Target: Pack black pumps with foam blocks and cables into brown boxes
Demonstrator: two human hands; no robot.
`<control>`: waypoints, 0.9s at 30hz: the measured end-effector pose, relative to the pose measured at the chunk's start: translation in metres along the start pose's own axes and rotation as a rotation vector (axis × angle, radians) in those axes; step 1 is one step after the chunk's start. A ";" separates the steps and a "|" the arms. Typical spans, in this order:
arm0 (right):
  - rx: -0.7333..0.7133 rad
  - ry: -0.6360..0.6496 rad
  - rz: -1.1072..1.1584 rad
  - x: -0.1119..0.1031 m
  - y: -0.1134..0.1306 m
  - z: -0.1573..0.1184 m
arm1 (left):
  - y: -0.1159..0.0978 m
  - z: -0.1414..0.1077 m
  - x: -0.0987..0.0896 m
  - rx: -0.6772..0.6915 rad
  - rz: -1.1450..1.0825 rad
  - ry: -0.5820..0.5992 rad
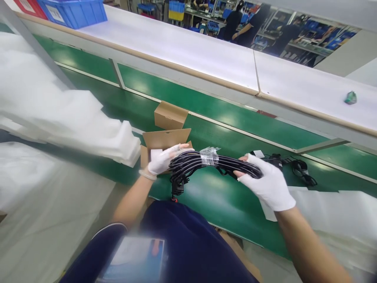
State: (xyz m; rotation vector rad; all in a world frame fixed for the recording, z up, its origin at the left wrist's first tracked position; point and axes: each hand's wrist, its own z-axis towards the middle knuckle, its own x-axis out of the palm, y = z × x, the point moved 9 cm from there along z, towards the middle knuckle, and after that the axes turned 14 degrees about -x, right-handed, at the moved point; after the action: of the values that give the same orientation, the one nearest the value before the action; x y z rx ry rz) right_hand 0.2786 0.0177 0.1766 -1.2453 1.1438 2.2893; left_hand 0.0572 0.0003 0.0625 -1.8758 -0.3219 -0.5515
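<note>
A thick bundle of black cables (pixel 229 163), wrapped with clear film at its middle, is held above the green work surface. My right hand (pixel 266 179), in a white glove with bare fingertips, grips its right end. At the bundle's left end is my left hand (pixel 169 158), also gloved, with its fingers closed against the cables. Black plugs (pixel 177 186) hang below that end. Just behind my left hand stands an open cardboard box (pixel 166 137) with something white inside. Another brown box (pixel 170 114) sits behind it.
White foam sheets (pixel 88 122) are piled at the left, with more foam (pixel 338 212) at the right. A black adapter with coiled cable (pixel 303 169) lies right of the bundle. Behind runs a white shelf (pixel 182 47) carrying a blue bin (pixel 76 13). People stand in the background.
</note>
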 end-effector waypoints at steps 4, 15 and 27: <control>-0.197 0.108 -0.306 -0.001 0.036 0.020 | -0.016 -0.013 0.022 -0.030 0.324 0.327; -0.133 0.464 0.190 0.044 0.039 0.058 | 0.016 -0.019 0.006 -0.041 0.640 0.259; -0.099 0.410 -0.046 0.094 0.032 0.077 | 0.065 0.030 -0.004 -0.132 -0.442 0.021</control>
State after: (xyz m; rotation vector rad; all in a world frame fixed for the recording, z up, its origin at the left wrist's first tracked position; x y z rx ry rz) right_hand 0.1615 0.0453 0.1412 -1.8202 1.1179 2.1370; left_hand 0.0906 0.0054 -0.0006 -1.9299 -0.7093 -0.9069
